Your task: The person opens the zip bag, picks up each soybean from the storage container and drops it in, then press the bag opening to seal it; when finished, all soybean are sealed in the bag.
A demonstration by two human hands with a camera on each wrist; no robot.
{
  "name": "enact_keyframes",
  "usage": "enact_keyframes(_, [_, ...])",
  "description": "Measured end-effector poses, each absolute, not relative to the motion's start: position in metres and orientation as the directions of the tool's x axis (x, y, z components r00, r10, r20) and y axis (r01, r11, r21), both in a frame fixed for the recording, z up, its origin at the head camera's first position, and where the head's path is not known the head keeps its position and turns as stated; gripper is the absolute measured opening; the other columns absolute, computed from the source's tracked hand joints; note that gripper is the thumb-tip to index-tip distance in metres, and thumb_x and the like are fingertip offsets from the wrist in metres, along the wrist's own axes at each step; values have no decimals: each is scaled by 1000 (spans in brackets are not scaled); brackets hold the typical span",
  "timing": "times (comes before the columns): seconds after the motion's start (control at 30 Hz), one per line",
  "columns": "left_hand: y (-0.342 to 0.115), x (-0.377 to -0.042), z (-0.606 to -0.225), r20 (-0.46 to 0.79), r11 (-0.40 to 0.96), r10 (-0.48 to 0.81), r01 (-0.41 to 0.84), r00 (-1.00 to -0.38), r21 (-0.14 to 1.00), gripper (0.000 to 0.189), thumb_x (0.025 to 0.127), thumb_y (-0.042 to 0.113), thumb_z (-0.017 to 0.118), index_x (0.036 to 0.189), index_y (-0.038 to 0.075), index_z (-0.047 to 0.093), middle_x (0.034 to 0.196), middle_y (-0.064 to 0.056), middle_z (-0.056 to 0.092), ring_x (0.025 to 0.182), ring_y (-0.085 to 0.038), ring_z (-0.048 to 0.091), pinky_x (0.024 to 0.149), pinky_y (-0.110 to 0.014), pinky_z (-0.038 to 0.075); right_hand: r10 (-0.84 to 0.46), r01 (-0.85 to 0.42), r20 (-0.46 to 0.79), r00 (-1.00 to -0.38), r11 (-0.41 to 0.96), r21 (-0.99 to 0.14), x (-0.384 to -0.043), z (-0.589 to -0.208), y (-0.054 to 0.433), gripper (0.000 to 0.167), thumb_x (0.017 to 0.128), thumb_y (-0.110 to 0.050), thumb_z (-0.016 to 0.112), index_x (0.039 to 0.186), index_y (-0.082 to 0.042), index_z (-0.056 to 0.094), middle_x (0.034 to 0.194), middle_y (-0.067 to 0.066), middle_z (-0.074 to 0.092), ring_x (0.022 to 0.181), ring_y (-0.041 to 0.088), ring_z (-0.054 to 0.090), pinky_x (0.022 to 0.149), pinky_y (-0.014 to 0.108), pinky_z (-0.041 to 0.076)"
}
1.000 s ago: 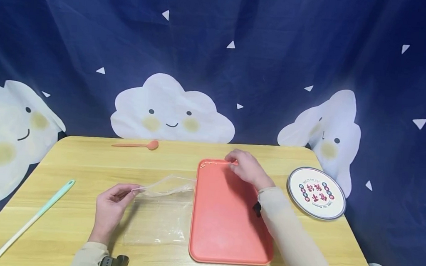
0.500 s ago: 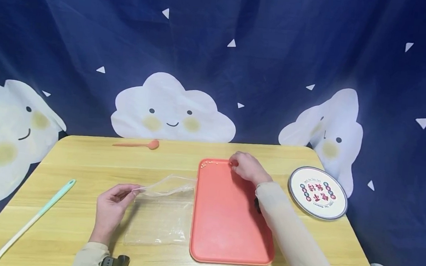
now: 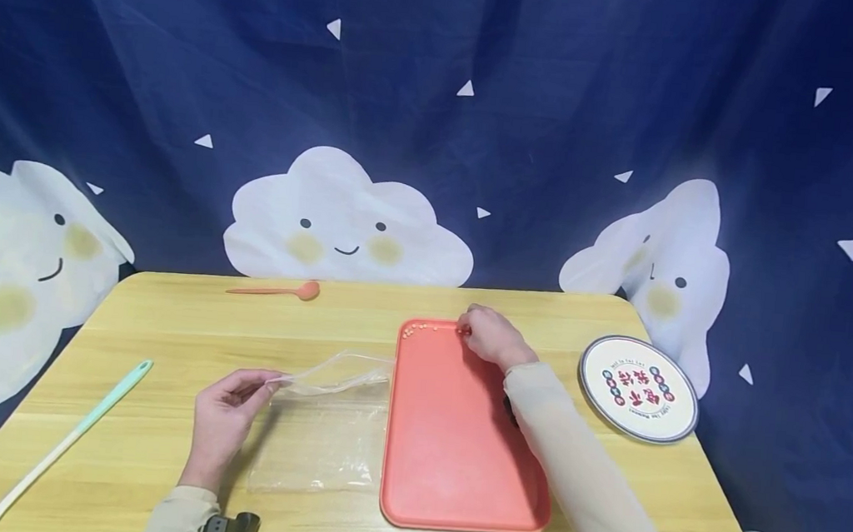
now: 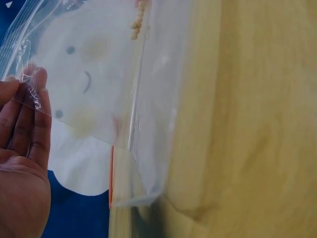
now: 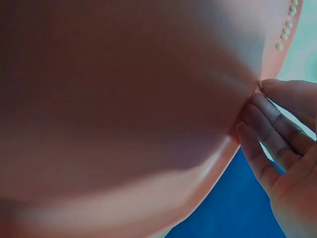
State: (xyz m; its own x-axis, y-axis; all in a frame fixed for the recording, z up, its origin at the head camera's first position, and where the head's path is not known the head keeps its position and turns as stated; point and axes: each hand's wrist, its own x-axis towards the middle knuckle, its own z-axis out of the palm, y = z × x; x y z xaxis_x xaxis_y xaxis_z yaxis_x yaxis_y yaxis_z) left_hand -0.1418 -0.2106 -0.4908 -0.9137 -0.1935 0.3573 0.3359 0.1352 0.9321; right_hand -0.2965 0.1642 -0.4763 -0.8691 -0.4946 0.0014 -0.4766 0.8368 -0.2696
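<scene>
My left hand pinches the upper left corner of a clear zip-lock bag, and the bag's mouth gapes a little. In the left wrist view the bag's film stretches from thumb and fingers toward the table. At the far rim of a coral-red tray, my right hand has its fingers bent down. A small pale soybean shows at its fingertips in the right wrist view, against the rim. Several more soybeans lie along the tray's far left corner.
An orange spoon lies near the table's back edge. To the left rests a long-handled utensil with a mint-green grip, its end cut off. A white plate with red characters sits right of the tray on the wooden table.
My right hand has moved slightly along the far rim and its fingers have closed in at the tray's edge. The left hand and the bag stay where they were.
</scene>
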Motion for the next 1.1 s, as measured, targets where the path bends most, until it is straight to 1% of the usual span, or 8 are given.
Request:
enact_keyframes(0.17, [-211, -142, -493, 356, 133, -196, 335, -914, 933, 14, 81, -22, 66, 93, -15, 67, 92, -14, 73, 81, -12, 70, 76, -21, 57, -490, -474, -3, -872, 845, -248, -297, -479, 164, 15, 87, 2, 64, 91, -10, 73, 88, 3, 60, 84, 20, 59, 79, 33, 52])
enact_keyframes(0.37, [-211, -143, -493, 359, 125, -195, 340, -913, 932, 13, 81, -22, 65, 93, -16, 66, 92, -14, 73, 81, -12, 70, 76, -21, 57, -530, -525, 22, -848, 831, -183, -298, -480, 165, 13, 84, 2, 66, 90, -10, 68, 87, 5, 60, 84, 24, 61, 76, 35, 52])
enact_keyframes(0.53, [-211, -143, -493, 383, 110, -181, 368, -906, 923, 13, 82, -21, 65, 94, -16, 66, 92, -17, 72, 82, -13, 71, 76, -21, 56, -521, -515, 12, -853, 838, -180, -298, -480, 165, 14, 84, 4, 64, 85, -10, 65, 83, 3, 58, 81, 23, 58, 73, 34, 50])
enact_keyframes(0.67, [-211, -143, -493, 397, 98, -172, 385, -902, 918, 13, 82, -21, 65, 94, -16, 66, 91, -18, 72, 83, -13, 71, 76, -21, 56, -495, -483, -10, -869, 853, -199, -298, -480, 165, 17, 84, 3, 59, 78, -12, 62, 79, 2, 58, 76, 21, 57, 70, 33, 49])
enact_keyframes(0.73, [-211, -143, -493, 398, 97, -172, 386, -901, 917, 13, 82, -22, 65, 94, -16, 66, 91, -18, 72, 82, -13, 71, 76, -21, 56, -488, -475, -13, -873, 856, -206, -298, -481, 166, 16, 85, 1, 58, 77, -12, 62, 78, 2, 60, 76, 21, 59, 70, 34, 51])
enact_keyframes(0.9, [-211, -143, -493, 376, 118, -188, 359, -907, 926, 13, 82, -22, 65, 93, -16, 66, 91, -16, 73, 82, -12, 70, 75, -20, 56, -486, -470, -2, -874, 847, -247, -296, -480, 171, 7, 87, -2, 62, 85, -7, 65, 80, 4, 65, 80, 23, 64, 75, 37, 54])
enact_keyframes(1.1, [-210, -143, -493, 350, 126, -209, 330, -913, 936, 14, 81, -23, 66, 93, -16, 66, 92, -13, 73, 81, -12, 70, 75, -20, 56, -475, -453, 13, -880, 831, -323, -291, -477, 178, 5, 89, -5, 64, 91, -7, 68, 86, 2, 67, 86, 22, 64, 81, 36, 54])
